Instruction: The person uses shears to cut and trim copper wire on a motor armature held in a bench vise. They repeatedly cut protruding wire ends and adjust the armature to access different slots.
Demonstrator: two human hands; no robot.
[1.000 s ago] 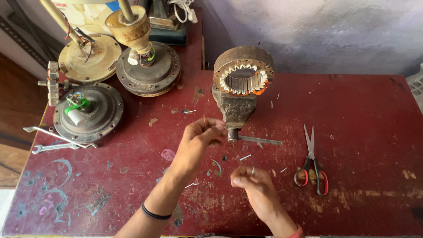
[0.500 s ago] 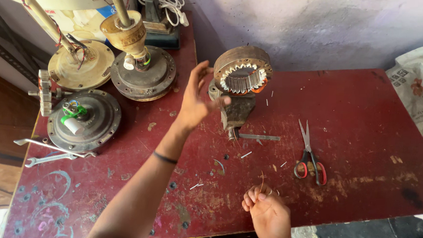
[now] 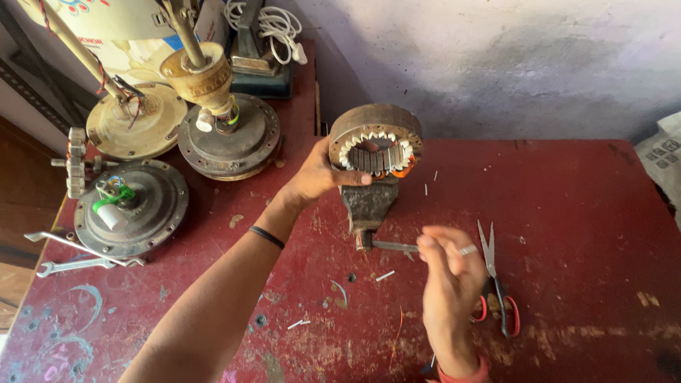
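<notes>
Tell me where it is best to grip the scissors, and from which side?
Probably at the red handle loops of the scissors, coming from the near edge of the table: they lie flat, blades pointing away towards the wall, loops nearest, beside the right hand.

red-handled scissors [image 3: 497, 289], two spanners [image 3: 81, 254], coiled white cable [image 3: 267, 26], fan motor housings [image 3: 131, 208]

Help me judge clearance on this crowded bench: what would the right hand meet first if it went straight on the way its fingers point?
Probably the vise handle bar, just beyond the right hand; depth is unclear.
</notes>
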